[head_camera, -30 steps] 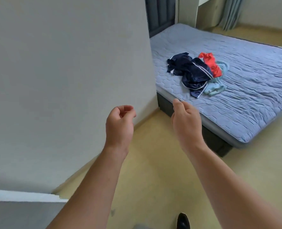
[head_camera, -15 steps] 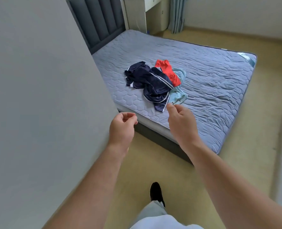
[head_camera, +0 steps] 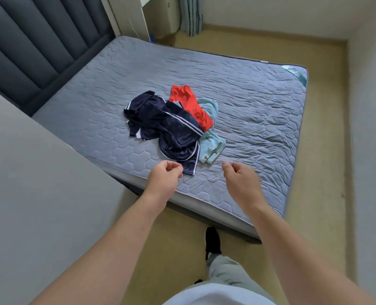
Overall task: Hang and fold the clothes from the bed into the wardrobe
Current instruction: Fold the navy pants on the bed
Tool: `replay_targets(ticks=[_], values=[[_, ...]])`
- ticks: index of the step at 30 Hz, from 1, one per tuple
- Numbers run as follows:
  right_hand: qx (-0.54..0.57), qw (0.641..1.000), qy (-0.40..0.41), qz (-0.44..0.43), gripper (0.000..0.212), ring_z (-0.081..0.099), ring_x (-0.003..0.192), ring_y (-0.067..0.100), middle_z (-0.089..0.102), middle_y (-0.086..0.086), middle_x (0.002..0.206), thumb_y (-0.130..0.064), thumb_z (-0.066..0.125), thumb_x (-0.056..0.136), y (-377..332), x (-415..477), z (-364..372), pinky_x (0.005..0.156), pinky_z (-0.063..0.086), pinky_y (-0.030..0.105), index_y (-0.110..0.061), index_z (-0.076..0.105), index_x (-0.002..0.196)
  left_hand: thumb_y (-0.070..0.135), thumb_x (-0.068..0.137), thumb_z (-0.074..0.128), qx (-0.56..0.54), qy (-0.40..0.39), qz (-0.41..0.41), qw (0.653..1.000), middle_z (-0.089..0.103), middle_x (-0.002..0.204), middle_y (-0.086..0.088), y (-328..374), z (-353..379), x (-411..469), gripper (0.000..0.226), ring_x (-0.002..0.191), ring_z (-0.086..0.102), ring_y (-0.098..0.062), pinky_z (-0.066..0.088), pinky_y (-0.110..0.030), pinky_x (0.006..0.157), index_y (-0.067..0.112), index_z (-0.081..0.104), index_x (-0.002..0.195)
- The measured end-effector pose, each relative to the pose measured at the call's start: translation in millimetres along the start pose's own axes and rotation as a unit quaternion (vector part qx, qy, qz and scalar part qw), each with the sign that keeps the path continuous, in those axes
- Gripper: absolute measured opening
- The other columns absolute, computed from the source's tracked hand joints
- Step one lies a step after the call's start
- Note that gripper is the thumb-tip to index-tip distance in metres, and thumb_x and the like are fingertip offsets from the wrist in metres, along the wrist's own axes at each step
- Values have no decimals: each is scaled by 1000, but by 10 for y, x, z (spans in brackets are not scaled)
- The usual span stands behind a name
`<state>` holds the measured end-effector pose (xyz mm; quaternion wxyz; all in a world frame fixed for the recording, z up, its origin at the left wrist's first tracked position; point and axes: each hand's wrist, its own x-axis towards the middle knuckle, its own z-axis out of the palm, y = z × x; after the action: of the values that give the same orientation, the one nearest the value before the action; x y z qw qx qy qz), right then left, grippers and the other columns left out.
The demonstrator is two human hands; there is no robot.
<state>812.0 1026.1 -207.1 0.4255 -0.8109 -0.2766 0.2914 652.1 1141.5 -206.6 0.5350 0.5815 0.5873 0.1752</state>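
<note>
Both arms reach out over the near edge of the bed (head_camera: 259, 89), and neither hand has anything in it. The left hand (head_camera: 164, 180) hangs with fingers loosely curled, thumb close to the fingertips, gripping nothing. Just ahead of those fingertips lies the striped hem of the navy garment (head_camera: 174, 128), very near, though contact cannot be told. The right hand (head_camera: 241, 183) is also empty, fingers slack and bent, thumb turned toward the left hand. Ahead of it and a little to its left sits the pale blue garment (head_camera: 211, 148), apart from the fingers. The clothes make one rumpled pile on the quilted cover, ahead of both hands and roughly between them: navy on top and nearest the left hand, the red garment (head_camera: 191, 106) farther off behind it, the pale blue one tucked under both and poking out toward the right hand. Far out left of the left hand rises the padded headboard (head_camera: 28, 47), and a plain grey panel (head_camera: 39, 183) stands close along the left forearm. Below the right forearm, a black shoe (head_camera: 212, 241) stands on the floor (head_camera: 321, 150) beside the bed.
</note>
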Motion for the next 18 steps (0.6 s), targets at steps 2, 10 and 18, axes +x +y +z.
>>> replay_targets(ticks=[2, 10, 18], values=[[3, 1000, -11, 17, 48, 31, 46, 10, 35, -11, 48, -39, 49, 103, 3, 403, 113, 53, 27, 35, -15, 39, 63, 25, 97, 61, 24, -3, -8, 1000, 70, 84, 5, 53, 61, 356, 7, 68, 55, -11, 45, -26, 63, 22, 66, 93], [-46, 995, -50, 76, 42, 43, 57, 22, 46, 3, 56, -33, 50, 98, -223, 1668, 662, 56, 33, 35, -9, 49, 63, 25, 97, 61, 81, -27, -12, 996, 70, 91, 4, 373, 43, 1508, 8, 65, 54, -11, 42, -25, 60, 24, 62, 89], [-139, 974, -84, 156, 26, 65, 83, 29, 70, 9, 77, -22, 54, 92, -300, 2659, 1539, 70, 48, 34, -3, 71, 85, 24, 97, 59, 112, -90, -72, 987, 69, 94, 2, 12, -225, 2868, 7, 69, 55, -13, 43, -29, 65, 23, 62, 90]])
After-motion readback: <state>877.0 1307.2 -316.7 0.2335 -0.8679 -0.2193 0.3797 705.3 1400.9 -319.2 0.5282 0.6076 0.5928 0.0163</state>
